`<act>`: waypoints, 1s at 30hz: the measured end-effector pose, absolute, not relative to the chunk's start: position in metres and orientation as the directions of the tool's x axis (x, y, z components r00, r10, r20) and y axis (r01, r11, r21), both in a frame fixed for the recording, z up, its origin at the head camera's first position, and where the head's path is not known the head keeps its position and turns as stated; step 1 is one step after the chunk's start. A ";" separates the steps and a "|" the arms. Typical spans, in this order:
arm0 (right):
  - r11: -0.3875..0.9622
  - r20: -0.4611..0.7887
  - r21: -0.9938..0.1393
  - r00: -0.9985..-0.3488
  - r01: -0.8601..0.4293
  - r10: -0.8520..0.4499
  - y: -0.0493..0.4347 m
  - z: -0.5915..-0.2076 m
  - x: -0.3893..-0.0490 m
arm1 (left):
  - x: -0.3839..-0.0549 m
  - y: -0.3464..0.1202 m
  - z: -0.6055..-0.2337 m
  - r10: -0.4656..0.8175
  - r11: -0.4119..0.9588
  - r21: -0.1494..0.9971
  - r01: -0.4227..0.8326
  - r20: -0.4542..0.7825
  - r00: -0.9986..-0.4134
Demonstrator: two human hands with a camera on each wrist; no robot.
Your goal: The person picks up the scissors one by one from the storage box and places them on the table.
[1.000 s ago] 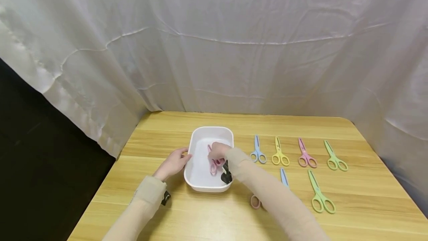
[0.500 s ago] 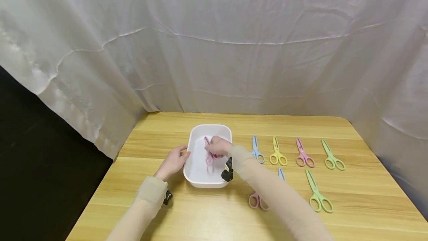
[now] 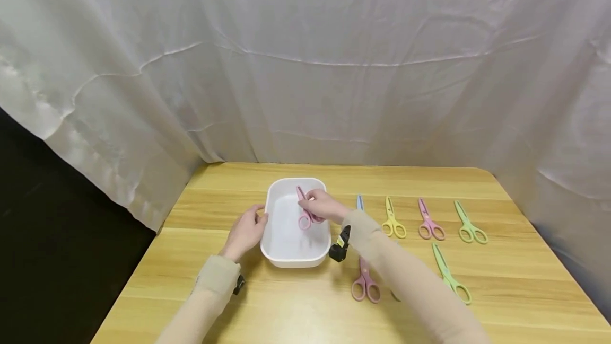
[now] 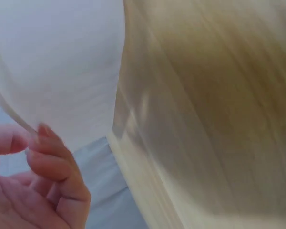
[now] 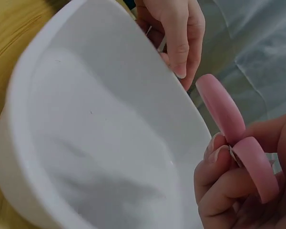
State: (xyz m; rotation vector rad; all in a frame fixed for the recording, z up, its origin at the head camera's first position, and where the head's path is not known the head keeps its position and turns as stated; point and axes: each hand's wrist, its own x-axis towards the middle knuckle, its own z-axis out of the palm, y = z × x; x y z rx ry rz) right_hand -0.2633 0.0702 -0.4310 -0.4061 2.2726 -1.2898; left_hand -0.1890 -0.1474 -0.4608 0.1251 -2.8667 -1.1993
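My right hand (image 3: pixel 324 206) pinches a pair of pink scissors (image 3: pixel 305 221) near the middle, above the white plastic tub (image 3: pixel 296 263). Its handle loops (image 5: pixel 260 169) show large in the right wrist view; my fingers hide the pivot. At the tub's left rim, my left hand (image 3: pixel 245 232) holds on with thumb and fingertips, also seen in the left wrist view, where the fingers (image 4: pixel 52 162) are bent against the edge. The tub's floor (image 5: pixel 95 129) shows no scissors lying on it, only shadows.
Right of the tub lie yellow scissors (image 3: pixel 393 225), pink scissors (image 3: pixel 430 225), green scissors (image 3: pixel 470 227), larger green scissors (image 3: pixel 444 265) and nearer pink scissors (image 3: pixel 365 283). Blue scissors (image 3: pixel 360 202) are partly hidden by my right arm. Pale curtains (image 3: pixel 334 95) hang behind the wooden table (image 3: pixel 305 312).
My right hand has lifted the pink scissors from the tub's floor and moved slightly back and to the right with them. My left hand stays at the tub's rim.
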 end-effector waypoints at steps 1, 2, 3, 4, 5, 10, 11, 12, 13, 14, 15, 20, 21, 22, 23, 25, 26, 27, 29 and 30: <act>0.505 -0.264 -0.863 -0.835 -0.018 -0.482 0.073 -0.430 -0.263 | -0.190 -0.147 -0.460 -0.093 0.708 0.704 -0.060 0.010 -0.996; 0.496 -0.263 -0.868 -0.832 -0.016 -0.488 0.076 -0.429 -0.263 | -0.191 -0.147 -0.460 -0.100 0.717 0.695 -0.055 0.024 -0.995; 0.489 -0.257 -0.872 -0.831 -0.021 -0.493 0.079 -0.429 -0.262 | -0.191 -0.147 -0.459 -0.105 0.722 0.690 -0.052 0.036 -0.994; 0.480 -0.251 -0.877 -0.831 -0.022 -0.497 0.082 -0.429 -0.262 | -0.192 -0.146 -0.459 -0.110 0.724 0.688 -0.046 0.049 -0.993; 0.475 -0.248 -0.880 -0.831 -0.023 -0.498 0.085 -0.429 -0.262 | -0.193 -0.146 -0.458 -0.111 0.724 0.688 -0.040 0.059 -0.992; 0.426 -0.225 -0.905 -0.839 -0.009 -0.495 0.103 -0.432 -0.261 | -0.196 -0.140 -0.452 -0.104 0.721 0.692 0.006 0.116 -0.988; 0.416 -0.224 -0.909 -0.840 -0.003 -0.495 0.107 -0.433 -0.261 | -0.197 -0.138 -0.450 -0.099 0.724 0.689 0.019 0.132 -0.986; 0.405 -0.219 -0.914 -0.841 -0.001 -0.496 0.110 -0.434 -0.261 | -0.198 -0.136 -0.448 -0.093 0.724 0.689 0.033 0.146 -0.985; 0.395 -0.215 -0.919 -0.842 0.002 -0.495 0.114 -0.434 -0.261 | -0.198 -0.135 -0.446 -0.088 0.725 0.687 0.045 0.157 -0.984; 0.385 -0.212 -0.923 -0.844 0.006 -0.493 0.117 -0.434 -0.261 | -0.198 -0.132 -0.444 -0.081 0.723 0.688 0.059 0.170 -0.982; 0.377 -0.208 -0.926 -0.845 0.008 -0.493 0.120 -0.435 -0.260 | -0.198 -0.130 -0.441 -0.073 0.723 0.687 0.073 0.182 -0.981; 0.344 -0.190 -0.939 -0.860 0.017 -0.475 0.137 -0.431 -0.256 | -0.199 -0.115 -0.432 -0.006 0.730 0.666 0.154 0.232 -0.973; 0.339 -0.184 -0.941 -0.861 0.015 -0.474 0.141 -0.431 -0.255 | -0.200 -0.112 -0.430 0.010 0.736 0.655 0.171 0.242 -0.970; 0.334 -0.181 -0.943 -0.862 0.015 -0.473 0.144 -0.431 -0.255 | -0.200 -0.110 -0.429 0.025 0.742 0.644 0.184 0.249 -0.968; 0.330 -0.178 -0.944 -0.863 0.014 -0.472 0.148 -0.431 -0.254 | -0.200 -0.107 -0.428 0.042 0.748 0.633 0.199 0.254 -0.966; 0.333 -0.171 -0.943 -0.867 0.007 -0.468 0.157 -0.433 -0.254 | -0.201 -0.101 -0.427 0.073 0.754 0.615 0.228 0.266 -0.961; 0.340 -0.168 -0.940 -0.872 0.002 -0.461 0.161 -0.434 -0.254 | -0.201 -0.098 -0.426 0.090 0.758 0.606 0.244 0.272 -0.958; 0.351 -0.167 -0.936 -0.878 -0.001 -0.448 0.166 -0.435 -0.253 | -0.200 -0.095 -0.425 0.108 0.759 0.597 0.260 0.278 -0.954; 0.373 -0.163 -0.928 -0.890 -0.009 -0.427 0.175 -0.436 -0.252 | -0.200 -0.089 -0.423 0.149 0.757 0.580 0.301 0.294 -0.944; 0.382 -0.159 -0.924 -0.894 -0.015 -0.420 0.180 -0.438 -0.252 | -0.200 -0.085 -0.422 0.171 0.757 0.570 0.320 0.301 -0.938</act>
